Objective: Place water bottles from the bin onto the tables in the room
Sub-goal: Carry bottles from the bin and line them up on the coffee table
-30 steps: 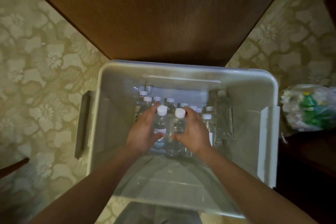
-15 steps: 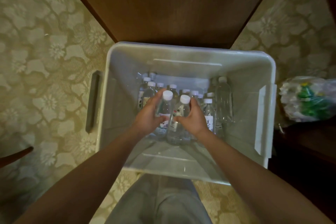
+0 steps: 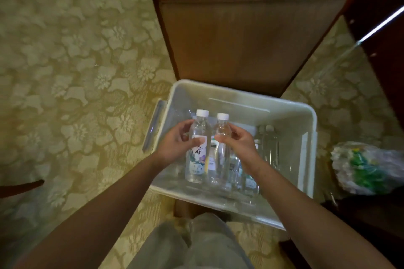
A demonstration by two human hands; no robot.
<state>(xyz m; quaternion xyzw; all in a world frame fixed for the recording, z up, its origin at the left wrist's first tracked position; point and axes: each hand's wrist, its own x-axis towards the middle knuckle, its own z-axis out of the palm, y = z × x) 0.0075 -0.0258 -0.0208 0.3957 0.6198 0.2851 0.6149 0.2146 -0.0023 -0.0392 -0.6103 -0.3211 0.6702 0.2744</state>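
Observation:
A white plastic bin (image 3: 290, 111) stands on the patterned carpet below me. My left hand (image 3: 175, 144) grips a clear water bottle (image 3: 197, 150) with a white cap and a flowered label, held upright above the bin. My right hand (image 3: 238, 144) grips a second clear water bottle (image 3: 219, 159) with a white cap, right beside the first. Several more bottles (image 3: 270, 148) stay upright inside the bin at its right side, partly hidden by my right wrist.
A dark wooden table (image 3: 251, 37) with a glossy rim stands just beyond the bin. A clear plastic bag with green contents (image 3: 367, 168) lies to the right on dark furniture. Floral carpet (image 3: 72, 72) stretches to the left. My trouser legs (image 3: 196, 244) show at the bottom.
Both hands have lifted the two bottles up out of the cluster, above the bin's rim. My view has pulled back, so the whole table top shows.

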